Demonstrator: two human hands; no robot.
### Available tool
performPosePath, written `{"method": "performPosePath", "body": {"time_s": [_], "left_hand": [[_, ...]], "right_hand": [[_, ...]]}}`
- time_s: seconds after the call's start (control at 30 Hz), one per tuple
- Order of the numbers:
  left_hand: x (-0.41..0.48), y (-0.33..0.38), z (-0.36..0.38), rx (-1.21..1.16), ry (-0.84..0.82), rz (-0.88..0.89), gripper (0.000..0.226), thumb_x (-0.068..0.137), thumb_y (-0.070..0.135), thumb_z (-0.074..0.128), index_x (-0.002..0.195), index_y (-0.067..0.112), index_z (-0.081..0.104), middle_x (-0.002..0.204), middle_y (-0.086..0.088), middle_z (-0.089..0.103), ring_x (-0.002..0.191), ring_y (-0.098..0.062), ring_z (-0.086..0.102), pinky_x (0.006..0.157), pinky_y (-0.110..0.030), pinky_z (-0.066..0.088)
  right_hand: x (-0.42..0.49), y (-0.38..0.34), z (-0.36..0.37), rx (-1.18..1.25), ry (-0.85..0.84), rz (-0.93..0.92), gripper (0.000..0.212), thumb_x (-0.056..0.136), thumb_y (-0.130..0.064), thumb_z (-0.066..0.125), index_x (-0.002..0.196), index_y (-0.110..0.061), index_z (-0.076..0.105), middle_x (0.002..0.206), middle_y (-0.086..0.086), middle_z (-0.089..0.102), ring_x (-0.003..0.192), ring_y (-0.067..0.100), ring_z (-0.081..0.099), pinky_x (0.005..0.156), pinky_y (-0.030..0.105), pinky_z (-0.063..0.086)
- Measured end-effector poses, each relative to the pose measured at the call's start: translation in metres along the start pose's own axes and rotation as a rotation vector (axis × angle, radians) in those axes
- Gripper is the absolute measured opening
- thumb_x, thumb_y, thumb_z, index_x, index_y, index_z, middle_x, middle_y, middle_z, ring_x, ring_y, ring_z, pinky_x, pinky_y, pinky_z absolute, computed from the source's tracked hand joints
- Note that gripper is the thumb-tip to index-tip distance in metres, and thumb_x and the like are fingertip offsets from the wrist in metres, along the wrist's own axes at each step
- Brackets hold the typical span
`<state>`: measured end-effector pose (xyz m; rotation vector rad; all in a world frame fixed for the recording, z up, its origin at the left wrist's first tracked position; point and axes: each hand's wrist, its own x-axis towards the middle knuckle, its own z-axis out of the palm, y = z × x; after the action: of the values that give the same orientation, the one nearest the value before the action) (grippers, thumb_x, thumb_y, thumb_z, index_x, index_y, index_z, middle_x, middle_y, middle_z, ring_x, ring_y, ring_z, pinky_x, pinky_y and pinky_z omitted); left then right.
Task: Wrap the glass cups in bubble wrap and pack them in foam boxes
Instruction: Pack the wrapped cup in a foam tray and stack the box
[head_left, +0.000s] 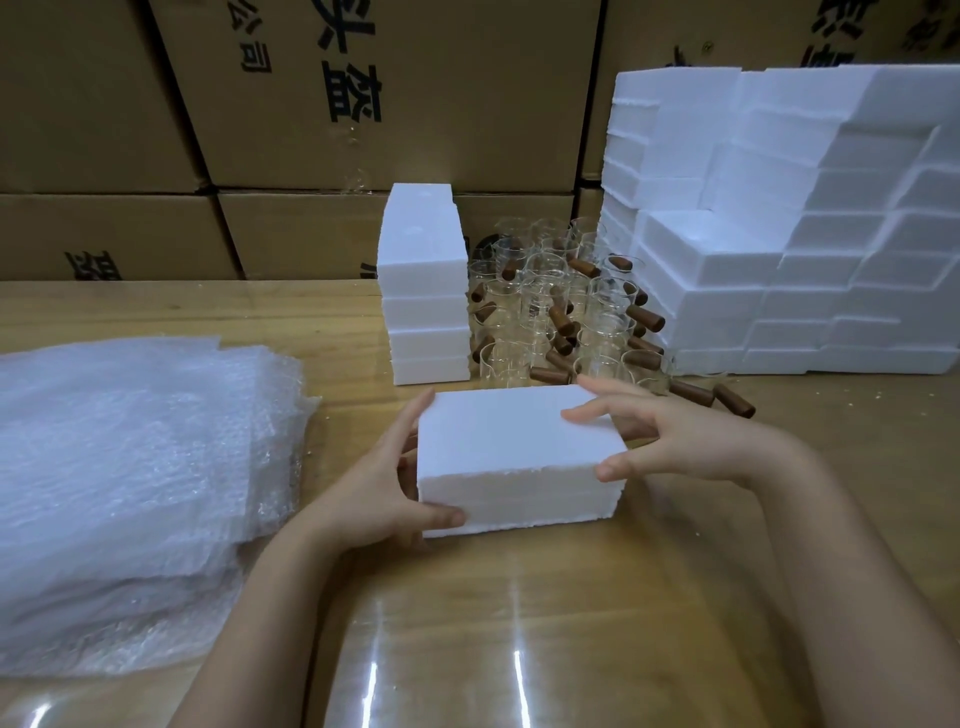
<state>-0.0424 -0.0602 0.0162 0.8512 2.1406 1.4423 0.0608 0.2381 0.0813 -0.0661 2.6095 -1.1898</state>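
At the centre of the table (519, 623), in the head view, your left hand (374, 483) and right hand (670, 441) clamp the two ends of a closed foam box (511, 457), thumbs on its near face. Squeeze unevenly or lift by the lid alone and, I judge, the halves may part or the foam may chip. Glass cups (561, 301) with brown handles crowd at twelve o'clock, between a short box stack (423, 291) at eleven and a big foam pile (805, 249) at two; a careless reach could topple them. Bubble wrap sheets (130, 467) lie at nine.

Left grip (384, 483) at 9 o'clock, right grip (670, 441) at 3 o'clock; both clasped the foam box (514, 447), fingers curled.
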Motion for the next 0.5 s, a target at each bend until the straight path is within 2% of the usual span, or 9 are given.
{"method": "performPosePath", "body": {"time_s": [0.1,0.17,0.27,0.33,0.37,0.43,0.47,0.5], "left_hand": [[0.0,0.0,0.0,-0.011,0.016,0.007,0.115,0.059,0.017,0.091,0.124,0.074,0.015,0.134,0.029,0.041,0.112,0.016,0.049,0.071,-0.007,0.049],[0.001,-0.001,0.001,-0.018,0.033,0.015,0.114,0.057,0.019,0.091,0.126,0.073,0.018,0.134,0.027,0.042,0.11,0.02,0.047,0.071,-0.007,0.049],[0.001,-0.002,0.0,-0.035,0.063,0.02,0.113,0.053,0.022,0.093,0.126,0.073,0.022,0.136,0.025,0.043,0.11,0.019,0.047,0.078,-0.004,0.046],[-0.002,0.002,-0.004,-0.075,0.105,0.015,0.113,0.049,0.025,0.093,0.125,0.072,0.025,0.134,0.025,0.044,0.111,0.016,0.049,0.083,-0.009,0.048],[-0.004,0.005,-0.007,-0.101,0.129,0.018,0.113,0.047,0.027,0.094,0.126,0.07,0.026,0.131,0.026,0.046,0.11,0.013,0.051,0.083,-0.014,0.05],[-0.008,0.014,-0.013,-0.15,0.196,0.042,0.113,0.043,0.032,0.093,0.129,0.066,0.029,0.122,0.03,0.051,0.106,0.008,0.056,0.079,-0.017,0.053],[-0.01,0.022,-0.016,-0.166,0.247,0.064,0.113,0.041,0.035,0.093,0.13,0.064,0.03,0.117,0.035,0.052,0.104,0.007,0.057,0.076,-0.017,0.054],[-0.011,0.031,-0.019,-0.18,0.311,0.089,0.114,0.039,0.038,0.093,0.131,0.063,0.03,0.114,0.038,0.052,0.103,0.008,0.058,0.074,-0.016,0.054]], "right_hand": [[0.0,0.002,0.0,0.022,-0.003,-0.006,0.052,0.077,-0.035,0.076,0.115,-0.062,0.053,0.136,-0.049,0.011,0.121,-0.007,0.044,0.102,0.023,0.037],[0.0,0.003,-0.001,0.024,0.016,-0.025,0.048,0.075,-0.044,0.074,0.116,-0.06,0.054,0.139,-0.048,0.015,0.12,-0.009,0.044,0.101,0.023,0.037],[-0.002,0.006,0.0,0.186,0.159,-0.084,0.043,0.075,-0.06,0.067,0.117,-0.052,0.059,0.138,-0.037,0.039,0.118,-0.006,0.05,0.098,0.026,0.041],[0.002,0.008,0.005,0.422,0.397,-0.138,0.037,0.077,-0.059,0.064,0.11,-0.041,0.068,0.12,-0.024,0.062,0.102,0.0,0.063,0.084,0.024,0.049],[0.006,0.01,0.008,0.515,0.596,-0.156,0.032,0.081,-0.055,0.062,0.101,-0.034,0.072,0.106,-0.018,0.07,0.092,0.001,0.067,0.074,0.019,0.051],[0.018,0.012,0.016,0.598,1.006,-0.185,0.031,0.093,-0.041,0.053,0.079,-0.021,0.072,0.08,-0.012,0.073,0.07,-0.001,0.066,0.057,0.01,0.048],[0.025,0.012,0.022,0.588,1.139,-0.199,0.034,0.097,-0.034,0.049,0.071,-0.02,0.067,0.071,-0.011,0.07,0.062,-0.001,0.062,0.054,0.009,0.046],[0.031,0.013,0.032,0.556,1.194,-0.219,0.037,0.099,-0.028,0.047,0.067,-0.02,0.063,0.065,-0.01,0.068,0.057,-0.001,0.058,0.053,0.01,0.044]]}}
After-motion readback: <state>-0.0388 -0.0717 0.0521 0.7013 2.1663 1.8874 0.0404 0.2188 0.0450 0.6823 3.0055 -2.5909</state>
